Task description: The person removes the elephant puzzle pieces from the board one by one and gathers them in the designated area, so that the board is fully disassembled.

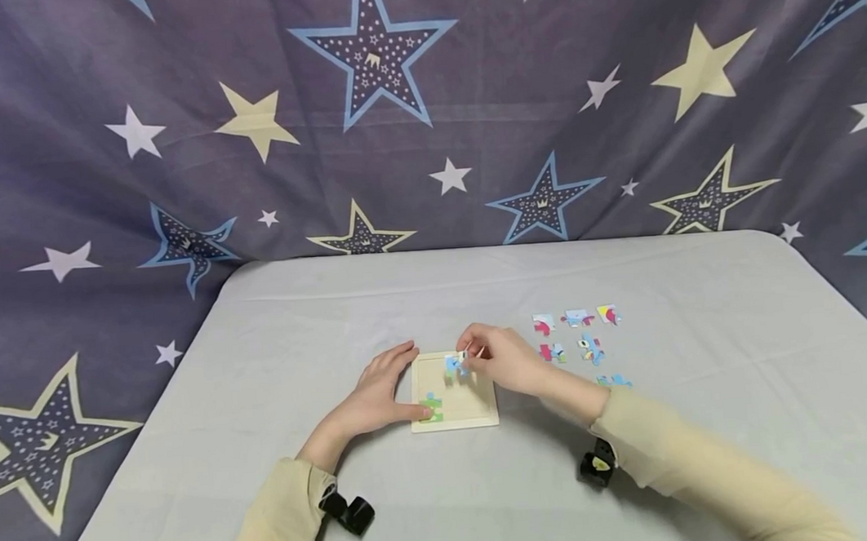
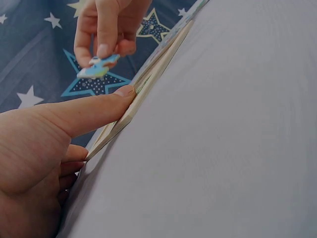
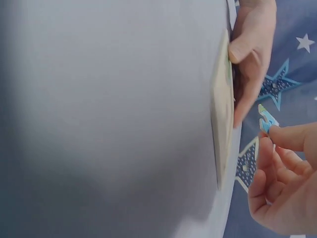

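In the head view a shallow wooden puzzle tray [image 1: 456, 424] lies on the table, with a green puzzle piece [image 1: 431, 403] in its near left corner. My left hand [image 1: 372, 396] rests at the tray's left side. Its straight thumb presses on the green piece, and its fingers lie along the outer edge. Above the tray my right hand [image 1: 508, 358] pinches a blue and green puzzle piece [image 1: 453, 366] between thumb and fingertips. The left wrist view shows this puzzle piece [image 2: 95, 69] tilted and apart from the tray [image 2: 156, 74].
Several loose puzzle pieces lie right of the tray, among them a blue bird-like piece [image 1: 591, 349] and a pink and white piece [image 1: 543, 323]. Another blue piece [image 1: 614, 380] is partly covered by the right forearm. A dark star-patterned cloth [image 1: 471, 138] hangs behind the table [image 1: 332, 308].
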Action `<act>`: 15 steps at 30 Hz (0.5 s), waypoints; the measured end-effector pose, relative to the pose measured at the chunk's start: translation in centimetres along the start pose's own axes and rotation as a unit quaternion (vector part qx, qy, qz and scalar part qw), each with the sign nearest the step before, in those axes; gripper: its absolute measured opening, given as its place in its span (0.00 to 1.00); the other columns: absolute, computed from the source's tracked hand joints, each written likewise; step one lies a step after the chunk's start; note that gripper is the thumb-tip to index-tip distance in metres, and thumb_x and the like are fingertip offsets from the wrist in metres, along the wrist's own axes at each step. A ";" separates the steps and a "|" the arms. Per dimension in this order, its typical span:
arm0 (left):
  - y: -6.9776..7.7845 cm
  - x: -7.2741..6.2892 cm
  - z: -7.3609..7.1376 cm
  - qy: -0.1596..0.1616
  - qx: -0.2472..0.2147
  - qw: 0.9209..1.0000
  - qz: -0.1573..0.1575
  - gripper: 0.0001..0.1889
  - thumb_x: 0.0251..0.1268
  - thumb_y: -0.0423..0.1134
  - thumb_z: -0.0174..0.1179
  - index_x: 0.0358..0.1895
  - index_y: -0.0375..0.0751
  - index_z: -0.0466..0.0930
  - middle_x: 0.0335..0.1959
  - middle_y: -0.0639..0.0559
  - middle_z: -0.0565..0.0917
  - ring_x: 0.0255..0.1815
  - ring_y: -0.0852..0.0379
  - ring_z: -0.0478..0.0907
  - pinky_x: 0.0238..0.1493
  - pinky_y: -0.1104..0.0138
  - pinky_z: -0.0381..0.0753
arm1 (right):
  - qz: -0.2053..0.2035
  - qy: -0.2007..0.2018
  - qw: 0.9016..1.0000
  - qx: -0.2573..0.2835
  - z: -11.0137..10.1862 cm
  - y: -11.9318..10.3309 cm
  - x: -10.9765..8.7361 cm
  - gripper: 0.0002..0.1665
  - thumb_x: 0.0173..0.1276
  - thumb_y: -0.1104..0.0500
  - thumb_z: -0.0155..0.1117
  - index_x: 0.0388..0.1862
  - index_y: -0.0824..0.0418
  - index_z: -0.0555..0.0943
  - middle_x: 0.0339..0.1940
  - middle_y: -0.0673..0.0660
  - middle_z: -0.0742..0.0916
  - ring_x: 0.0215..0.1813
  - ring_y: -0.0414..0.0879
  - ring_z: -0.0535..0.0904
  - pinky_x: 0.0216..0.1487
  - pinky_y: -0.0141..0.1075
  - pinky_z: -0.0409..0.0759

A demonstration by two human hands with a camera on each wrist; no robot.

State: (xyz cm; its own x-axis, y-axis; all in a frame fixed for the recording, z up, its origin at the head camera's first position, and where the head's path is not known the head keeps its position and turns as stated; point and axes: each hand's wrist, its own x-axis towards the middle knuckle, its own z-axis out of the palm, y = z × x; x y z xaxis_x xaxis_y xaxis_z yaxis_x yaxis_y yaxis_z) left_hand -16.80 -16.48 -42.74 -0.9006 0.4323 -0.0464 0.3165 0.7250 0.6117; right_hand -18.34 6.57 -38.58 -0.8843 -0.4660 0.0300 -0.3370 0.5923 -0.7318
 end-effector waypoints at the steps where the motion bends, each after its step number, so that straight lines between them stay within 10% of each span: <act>1: 0.0 0.0 0.0 0.000 0.000 1.000 0.000 0.50 0.42 0.55 0.68 0.68 0.37 0.55 0.71 0.45 0.54 0.72 0.43 0.46 0.68 0.46 0.44 | 0.002 0.004 1.000 -0.001 -0.3 0.1 -0.1 0.06 0.60 0.63 0.61 0.37 0.57 0.77 0.28 0.50 0.82 0.26 0.40 0.73 0.27 0.30 0.72; 15: 0.0 0.0 0.0 -0.003 -0.001 1.000 -0.008 0.50 0.42 0.55 0.68 0.69 0.37 0.55 0.71 0.45 0.53 0.72 0.44 0.45 0.68 0.46 0.43 | 0.026 0.044 0.999 0.004 -3.7 2.6 -1.4 0.08 0.61 0.61 0.61 0.40 0.57 0.77 0.29 0.52 0.82 0.26 0.42 0.72 0.26 0.33 0.71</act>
State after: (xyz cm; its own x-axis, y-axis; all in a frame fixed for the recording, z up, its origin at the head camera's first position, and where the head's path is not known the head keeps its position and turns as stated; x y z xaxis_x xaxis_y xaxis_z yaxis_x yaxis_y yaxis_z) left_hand -16.83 -16.47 -42.68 -0.9039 0.4234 -0.0600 0.3014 0.7303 0.6130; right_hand -19.23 11.20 -37.98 -0.9257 -0.3746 0.0523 -0.2882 0.6092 -0.7387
